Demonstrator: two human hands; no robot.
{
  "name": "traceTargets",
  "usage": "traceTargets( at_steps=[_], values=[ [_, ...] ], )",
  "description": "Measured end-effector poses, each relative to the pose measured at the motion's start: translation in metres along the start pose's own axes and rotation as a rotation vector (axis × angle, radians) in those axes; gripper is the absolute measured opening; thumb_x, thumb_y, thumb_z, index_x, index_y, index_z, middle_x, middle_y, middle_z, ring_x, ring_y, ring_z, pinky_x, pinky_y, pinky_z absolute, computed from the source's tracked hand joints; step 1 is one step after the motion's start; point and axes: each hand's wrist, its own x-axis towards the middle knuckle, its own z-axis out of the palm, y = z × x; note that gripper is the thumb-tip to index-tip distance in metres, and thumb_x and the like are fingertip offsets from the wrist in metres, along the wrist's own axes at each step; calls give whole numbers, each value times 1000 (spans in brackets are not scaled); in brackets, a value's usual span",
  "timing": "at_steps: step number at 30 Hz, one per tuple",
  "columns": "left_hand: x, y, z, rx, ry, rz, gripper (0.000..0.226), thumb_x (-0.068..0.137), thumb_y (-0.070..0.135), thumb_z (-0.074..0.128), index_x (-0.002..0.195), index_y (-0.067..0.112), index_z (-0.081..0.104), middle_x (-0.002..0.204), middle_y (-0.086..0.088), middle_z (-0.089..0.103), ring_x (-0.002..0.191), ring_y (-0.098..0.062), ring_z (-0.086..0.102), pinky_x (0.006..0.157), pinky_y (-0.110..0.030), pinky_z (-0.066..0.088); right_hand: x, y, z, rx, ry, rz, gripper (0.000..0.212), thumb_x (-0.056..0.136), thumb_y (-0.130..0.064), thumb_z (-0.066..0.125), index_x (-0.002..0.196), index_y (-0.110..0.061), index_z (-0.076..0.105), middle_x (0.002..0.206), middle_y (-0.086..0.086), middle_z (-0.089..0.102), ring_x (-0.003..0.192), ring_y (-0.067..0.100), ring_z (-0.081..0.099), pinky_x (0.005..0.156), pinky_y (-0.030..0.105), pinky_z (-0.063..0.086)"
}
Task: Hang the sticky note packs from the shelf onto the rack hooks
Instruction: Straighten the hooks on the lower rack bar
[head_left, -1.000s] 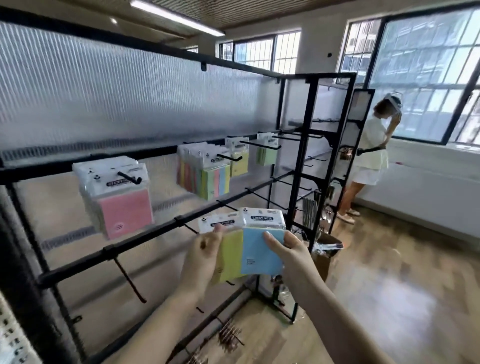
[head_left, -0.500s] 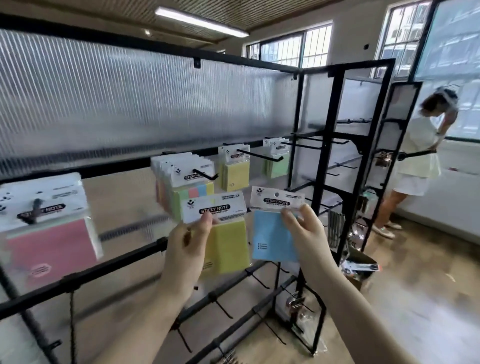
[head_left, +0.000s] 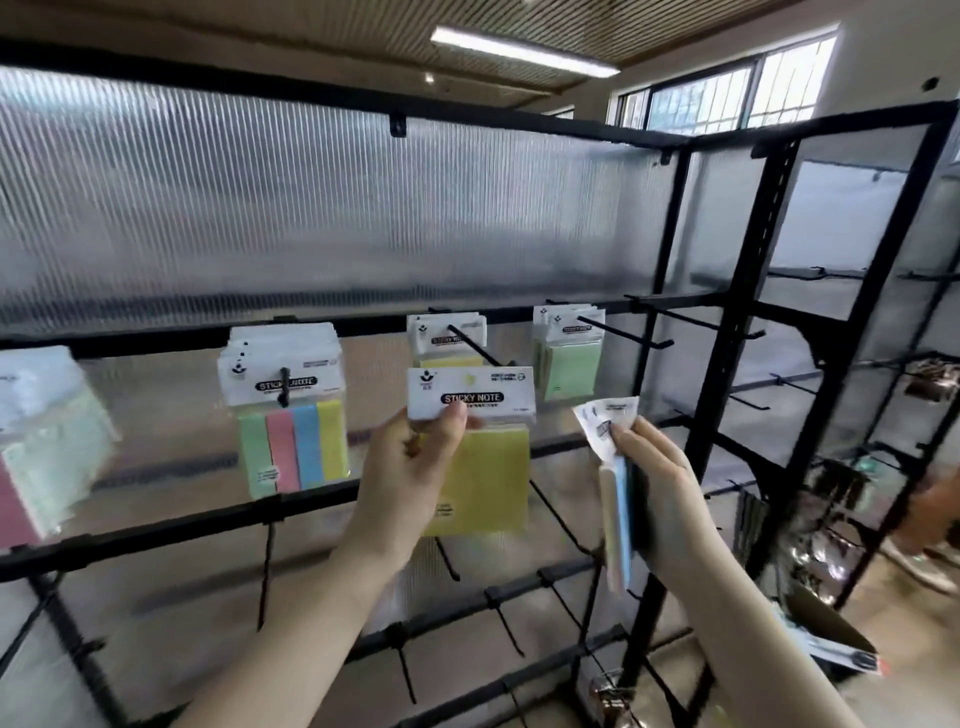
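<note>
My left hand (head_left: 410, 467) pinches a yellow sticky note pack (head_left: 475, 478) by its white header card, held up just in front of a black hook (head_left: 480, 351) that carries other yellow packs (head_left: 447, 338). My right hand (head_left: 657, 488) grips a blue sticky note pack (head_left: 618, 512) turned edge-on, lower and to the right. On the same rail hang a four-colour pack (head_left: 293, 410), green packs (head_left: 569, 358) and, at the far left, a blurred pink and green pack (head_left: 47, 447).
The black rack (head_left: 727, 322) has a ribbed translucent back panel. Bare hooks (head_left: 691, 319) stick out to the right of the green packs and along the lower rails (head_left: 498, 597). Another rack section with hanging goods (head_left: 930, 379) stands at right.
Both hands rose and moved apart. The yellow pack went up toward the hook with yellow packs. The blue pack turned from face-on to edge-on. The view swung left and closer.
</note>
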Motion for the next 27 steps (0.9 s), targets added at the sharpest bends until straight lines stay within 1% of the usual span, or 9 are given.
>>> traceTargets(
  at_steps=[2,3,6,10,13,16,20,24,27],
  values=[
    [3,1,13,24,18,19,30,88,45,56,76,22,70,68,13,67,63,2,58,58,-7,41,8,-5,-2,-43,-57,-20,26,86,-38,58,66,-21,59,60,0,42,49,14,36,44,22,29],
    [5,1,18,27,28,16,30,87,46,57,75,22,70,69,16,69,63,6,59,56,-4,40,12,-8,0,-94,-79,-41,31,84,-43,58,66,-18,58,59,-1,43,51,13,36,46,23,28],
    [10,4,33,-4,0,-41,27,86,44,60,72,24,73,70,15,71,61,7,60,54,-6,42,22,-13,14,-223,-105,-171,48,84,-47,60,82,1,59,67,1,57,61,11,47,55,26,34],
    [19,2,40,29,2,-1,16,84,41,62,80,29,72,86,13,74,78,-1,67,64,-14,49,35,-17,26,-350,-65,-286,21,87,-33,65,99,-16,62,87,-12,69,73,-5,63,60,7,44],
    [22,0,42,54,2,14,13,81,37,58,81,32,70,86,19,73,80,3,66,66,-10,47,42,-17,25,-258,-115,-214,16,89,-24,65,102,-16,59,85,0,74,70,2,68,55,13,48],
    [25,-2,42,35,17,13,23,86,47,54,78,35,72,83,16,73,78,2,66,67,-13,49,46,-17,29,-216,-117,-259,9,89,-17,66,95,-18,59,83,1,74,68,7,68,57,19,51],
    [35,-7,40,-28,75,14,30,84,46,51,75,24,69,78,14,73,74,3,66,65,-10,48,57,-13,36,-187,-104,-300,8,89,-15,66,94,-15,60,83,2,74,70,7,68,57,16,49],
    [40,-19,35,-13,5,-4,32,88,45,52,82,20,71,83,3,74,77,-8,68,68,-16,49,61,-4,33,-165,-117,-301,6,88,-16,66,91,-18,62,86,3,73,73,10,68,61,18,50],
    [39,-26,34,-38,-43,3,26,88,41,50,88,31,74,86,5,74,81,-7,68,68,-14,49,62,5,27,-153,-111,-285,7,87,-17,67,90,-22,63,84,1,73,73,10,68,61,18,51]
  ],
)
